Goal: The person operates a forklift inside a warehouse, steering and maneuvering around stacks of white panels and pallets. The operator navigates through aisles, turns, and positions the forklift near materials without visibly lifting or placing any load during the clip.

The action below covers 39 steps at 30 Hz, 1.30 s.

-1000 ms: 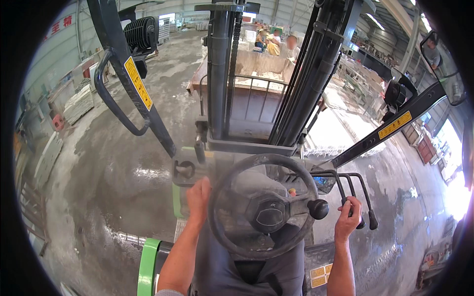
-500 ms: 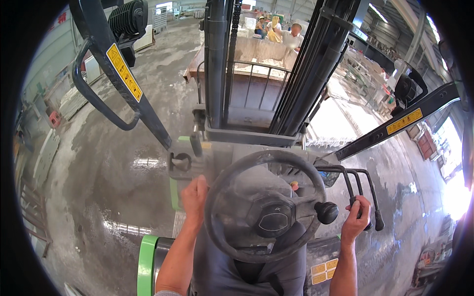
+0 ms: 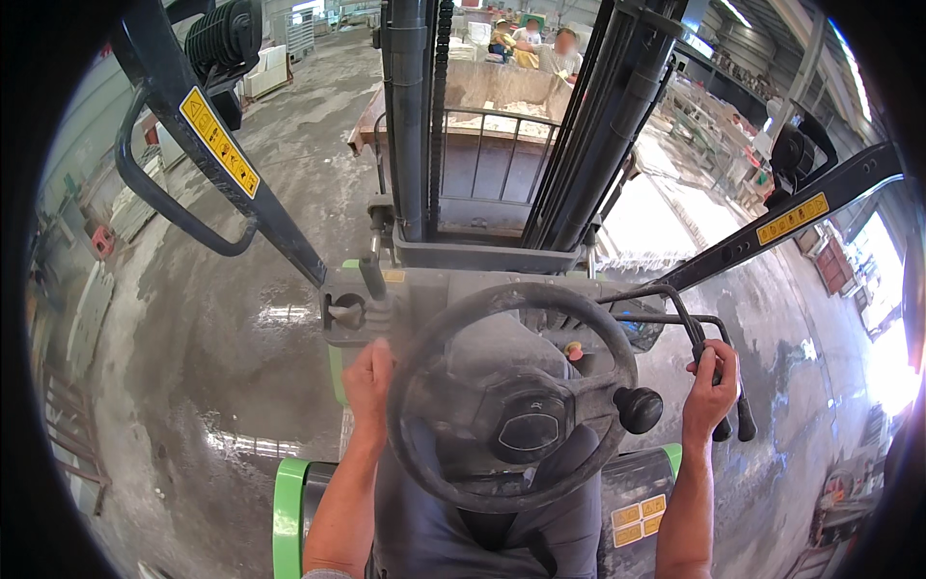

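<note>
I sit behind the black steering wheel (image 3: 511, 293) of a forklift, a round spinner knob (image 3: 638, 410) on the right of its rim. My right hand (image 3: 712, 374) is closed on the grip of a black control lever (image 3: 681, 307), its fingers pinched around the top. The knobs of other levers (image 3: 746, 423) hang just beyond that hand. Left of the wheel, my left hand (image 3: 368, 384) is closed in a fist; whatever it grips is hidden. An upright lever (image 3: 372, 278) rises from the dashboard (image 3: 424, 289) ahead of it.
Past the black mast (image 3: 407, 145) and load guard (image 3: 502, 159) stands a large open bin (image 3: 497, 82) with pale rubble. Several people (image 3: 559, 56) are behind it. Wet concrete floor (image 3: 222, 357) lies left; pale slabs (image 3: 651, 217) lie right. Handled posts (image 3: 217, 145) frame the view.
My right hand has moved forward, pushing its lever ahead of the others. My left hand stays in nearly the same place. Behind the bin, a raised yellow glove has come down.
</note>
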### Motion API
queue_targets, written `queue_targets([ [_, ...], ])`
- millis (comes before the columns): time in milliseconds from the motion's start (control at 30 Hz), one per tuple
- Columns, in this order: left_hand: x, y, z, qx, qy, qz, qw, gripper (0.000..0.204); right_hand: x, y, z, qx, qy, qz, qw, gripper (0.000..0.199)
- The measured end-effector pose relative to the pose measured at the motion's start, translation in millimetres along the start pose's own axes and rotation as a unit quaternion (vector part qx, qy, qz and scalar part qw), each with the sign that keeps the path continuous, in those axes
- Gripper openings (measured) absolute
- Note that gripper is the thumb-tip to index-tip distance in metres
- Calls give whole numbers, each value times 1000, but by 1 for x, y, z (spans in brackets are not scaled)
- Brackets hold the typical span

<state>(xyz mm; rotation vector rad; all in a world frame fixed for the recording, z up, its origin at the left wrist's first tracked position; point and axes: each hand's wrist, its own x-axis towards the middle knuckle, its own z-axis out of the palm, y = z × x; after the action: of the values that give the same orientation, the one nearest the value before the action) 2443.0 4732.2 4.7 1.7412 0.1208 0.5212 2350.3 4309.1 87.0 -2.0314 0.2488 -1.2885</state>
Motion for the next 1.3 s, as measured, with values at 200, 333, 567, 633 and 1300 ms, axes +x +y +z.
queue_targets([
  [200,1,1,-1,7,-2,-9,1000,40,3,-2,3,6,-2,3,1000,11],
  [333,2,0,-3,8,-3,-13,1000,38,5,-3,6,-4,-3,0,1000,10],
  [567,9,-10,-5,32,-5,4,999,39,5,-5,10,-1,-2,4,1000,12],
  [633,10,-13,-5,37,-3,8,999,40,6,-7,11,-2,-4,1,1000,12],
  [1300,45,-39,-10,26,12,64,998,39,-94,7,-50,-29,38,12,999,32],
])
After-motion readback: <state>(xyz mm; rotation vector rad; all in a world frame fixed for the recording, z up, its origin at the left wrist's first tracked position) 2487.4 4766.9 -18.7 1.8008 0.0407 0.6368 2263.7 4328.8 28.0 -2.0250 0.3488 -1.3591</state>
